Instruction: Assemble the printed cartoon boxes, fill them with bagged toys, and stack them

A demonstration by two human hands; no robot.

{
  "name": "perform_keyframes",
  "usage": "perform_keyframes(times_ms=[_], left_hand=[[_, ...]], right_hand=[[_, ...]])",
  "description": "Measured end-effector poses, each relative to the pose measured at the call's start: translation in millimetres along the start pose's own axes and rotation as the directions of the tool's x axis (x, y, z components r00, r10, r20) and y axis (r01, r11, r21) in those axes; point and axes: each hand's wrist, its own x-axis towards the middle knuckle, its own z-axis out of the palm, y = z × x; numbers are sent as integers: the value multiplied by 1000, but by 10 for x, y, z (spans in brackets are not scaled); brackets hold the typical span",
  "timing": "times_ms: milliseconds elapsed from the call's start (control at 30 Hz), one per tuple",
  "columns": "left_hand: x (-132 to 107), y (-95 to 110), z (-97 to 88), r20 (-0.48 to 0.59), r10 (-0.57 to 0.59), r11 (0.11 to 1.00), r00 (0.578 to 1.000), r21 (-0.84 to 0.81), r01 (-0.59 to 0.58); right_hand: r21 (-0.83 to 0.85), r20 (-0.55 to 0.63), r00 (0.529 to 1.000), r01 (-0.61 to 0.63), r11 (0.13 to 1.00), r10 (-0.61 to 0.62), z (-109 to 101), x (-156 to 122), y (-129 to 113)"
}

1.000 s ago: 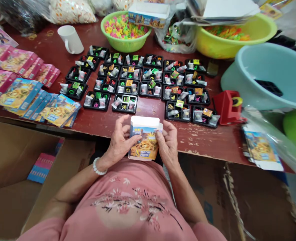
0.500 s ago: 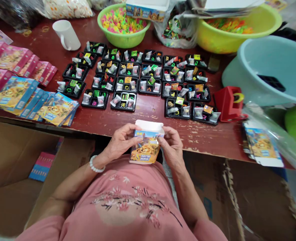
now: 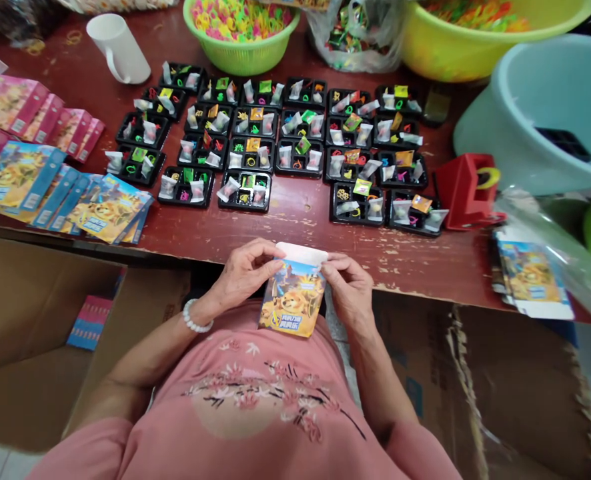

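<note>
Close to my body, at the table's front edge, I hold a small printed cardboard box (image 3: 295,300) with a cartoon dog on its blue and yellow face. Its white top flap (image 3: 301,253) stands up at the far end. My left hand (image 3: 248,273) pinches the upper left corner, thumb on the front. On the upper right corner my right hand (image 3: 348,283) is closed with thumb and fingers. Beyond the box, black compartment trays (image 3: 245,192) stand in rows, holding white-wrapped pieces, small coloured packets and bright plastic bits. The inside of the box is hidden.
Blue boxes (image 3: 108,207) and pink boxes (image 3: 13,103) are piled at left. Flat cartons (image 3: 530,273) lie at right by a red tape dispenser (image 3: 468,193). A white mug (image 3: 119,50), green basket (image 3: 243,50), yellow basin (image 3: 500,43) and blue tub (image 3: 520,120) stand farther back.
The box face has flattened out and tipped slightly, its lower edge now nearer my body. Both hands keep their grip at the top corners. The camera view has shifted a little downward.
</note>
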Motion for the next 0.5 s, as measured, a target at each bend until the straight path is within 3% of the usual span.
perform_keyframes(times_ms=[100, 233, 300, 500], left_hand=[[-46, 32, 22, 6, -23, 999, 1000, 26, 23], [-82, 142, -31, 95, 60, 985, 994, 154, -74], [-73, 192, -61, 154, 67, 988, 986, 126, -87], [25, 323, -32, 154, -177, 983, 972, -30, 184]], right_hand=[[-11, 30, 999, -36, 999, 37, -34, -4, -100], [-168, 236, 970, 105, 980, -63, -130, -54, -275], [-180, 312, 948, 125, 976, -64, -175, -70, -342], [-141, 307, 948, -46, 989, 88, -160, 7, -461]])
